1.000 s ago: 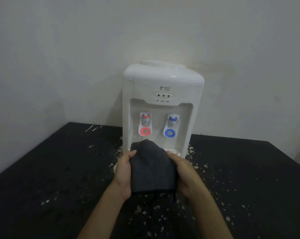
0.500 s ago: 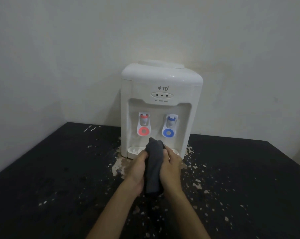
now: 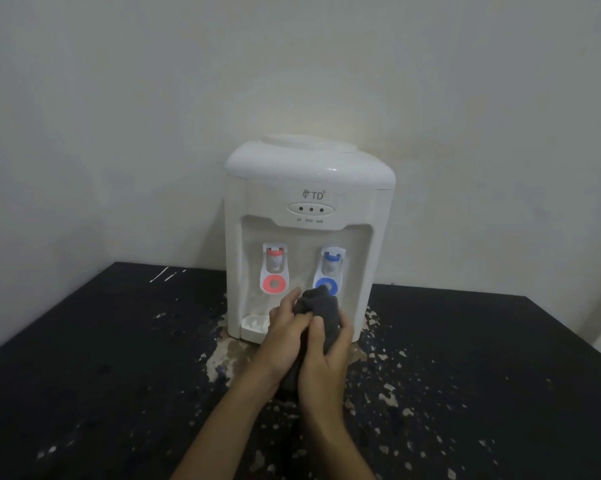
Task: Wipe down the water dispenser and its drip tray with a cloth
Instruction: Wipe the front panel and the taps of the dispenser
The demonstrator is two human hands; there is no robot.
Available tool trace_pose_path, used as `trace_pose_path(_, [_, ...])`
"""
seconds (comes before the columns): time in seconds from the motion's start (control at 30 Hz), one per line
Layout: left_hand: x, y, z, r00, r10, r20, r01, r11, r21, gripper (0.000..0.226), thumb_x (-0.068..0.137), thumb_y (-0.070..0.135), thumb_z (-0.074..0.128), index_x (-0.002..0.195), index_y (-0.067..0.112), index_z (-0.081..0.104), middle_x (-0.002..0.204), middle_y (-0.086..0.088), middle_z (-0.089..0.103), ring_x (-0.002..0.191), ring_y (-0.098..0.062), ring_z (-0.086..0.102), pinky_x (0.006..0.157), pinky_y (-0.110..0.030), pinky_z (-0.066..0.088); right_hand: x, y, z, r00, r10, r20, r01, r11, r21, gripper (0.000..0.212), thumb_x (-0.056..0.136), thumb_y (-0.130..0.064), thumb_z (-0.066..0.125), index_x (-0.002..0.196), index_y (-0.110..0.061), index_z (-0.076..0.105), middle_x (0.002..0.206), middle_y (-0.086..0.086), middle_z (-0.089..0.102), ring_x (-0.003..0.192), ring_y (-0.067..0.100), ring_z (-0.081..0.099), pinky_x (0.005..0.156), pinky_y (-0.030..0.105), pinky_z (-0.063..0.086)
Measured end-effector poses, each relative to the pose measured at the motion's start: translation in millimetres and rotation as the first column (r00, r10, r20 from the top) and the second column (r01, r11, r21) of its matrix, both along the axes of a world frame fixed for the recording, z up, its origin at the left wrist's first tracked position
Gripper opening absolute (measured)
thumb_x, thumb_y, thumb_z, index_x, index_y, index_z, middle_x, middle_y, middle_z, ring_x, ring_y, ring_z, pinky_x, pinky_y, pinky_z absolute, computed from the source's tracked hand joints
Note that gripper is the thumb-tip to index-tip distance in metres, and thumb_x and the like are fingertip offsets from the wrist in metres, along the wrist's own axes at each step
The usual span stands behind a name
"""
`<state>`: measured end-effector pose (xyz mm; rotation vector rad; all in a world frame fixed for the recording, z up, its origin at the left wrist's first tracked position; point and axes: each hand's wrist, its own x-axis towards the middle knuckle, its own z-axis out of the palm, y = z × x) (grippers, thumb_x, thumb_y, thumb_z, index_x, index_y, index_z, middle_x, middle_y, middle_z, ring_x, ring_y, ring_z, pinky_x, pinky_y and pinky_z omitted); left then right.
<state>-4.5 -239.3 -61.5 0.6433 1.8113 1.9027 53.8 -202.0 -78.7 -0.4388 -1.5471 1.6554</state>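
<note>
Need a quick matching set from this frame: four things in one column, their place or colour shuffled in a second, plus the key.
Things:
1. cloth
2. red tap
3. blue tap
4. drip tray

Descriptions:
A. on the dispenser's front, toward the viewer's right
B. white, at the dispenser's base, partly hidden by hands
C. dark grey, bunched in both hands
D. on the dispenser's front, toward the viewer's left

Pairs: 1-C, 2-D, 3-A, 4-B

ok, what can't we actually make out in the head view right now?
- Drip tray: only its left end shows; the left hand, right hand and bunched cloth cover the rest.
- Labels under the three indicator dots: too small and blurred to read.
- Cloth's lower part: hidden between the hands.
- Dispenser back and sides: out of view.
</note>
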Motion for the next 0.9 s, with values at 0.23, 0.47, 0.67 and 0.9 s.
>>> trace_pose_path(0.23, [-37,-32,43,0.697,0.457,-0.552,-0.393,0.888,0.239,0.038,0.085,0.009,0.061,0.109,0.036,0.05,0.111,0.016,0.046,0.103,0.001,0.047,0.089,-0.017,0.039,-22,17,53,0.956,-0.14,-0.257,0.155,0.987,0.039,0.017,0.093,-0.02,0.039,0.103,-0.033,0.034,0.1,-0.004,0.049,0.078,-0.004,0.056,0.065,0.019,0.048])
trace_pose_path(0.47, [-104,-36,42,0.451,0.557,-0.697,-0.599,0.768,0.226,0.083,0.078,0.014,0.071,0.144,0.014,0.023,0.142,-0.006,0.029,0.123,-0.004,0.023,0.101,-0.027,0.028,-75,27,97,0.831,-0.303,-0.466,0.554,0.525,0.646,0.035,0.088,-0.007,0.056,0.118,-0.02,0.046,0.131,0.012,0.042,0.114,-0.001,0.043,0.087,0.011,0.044])
trace_pose_path(0.67, [-132,-21,21,0.489,0.474,-0.733,-0.568,0.81,0.145,0.083,0.079,0.039,0.066,0.145,0.011,0.025,0.146,-0.01,0.033,0.131,-0.02,0.031,0.104,-0.037,0.032,-129,32,115,0.786,-0.309,-0.535,0.568,0.023,0.822,0.038,0.083,-0.001,0.066,0.119,-0.014,0.06,0.128,0.013,0.058,0.117,0.036,0.052,0.093,0.041,0.045])
trace_pose_path(0.9, [-144,-18,8,0.298,0.539,-0.788,-0.621,0.736,0.268,0.065,0.078,0.015,0.07,0.136,0.008,0.041,0.136,-0.011,0.05,0.122,-0.019,0.037,0.101,-0.037,0.035,-135,48,71,0.871,-0.208,-0.445,0.341,-0.397,0.852,0.027,0.09,-0.013,0.057,0.114,-0.014,0.066,0.125,0.008,0.062,0.129,0.037,0.042,0.094,0.042,0.04])
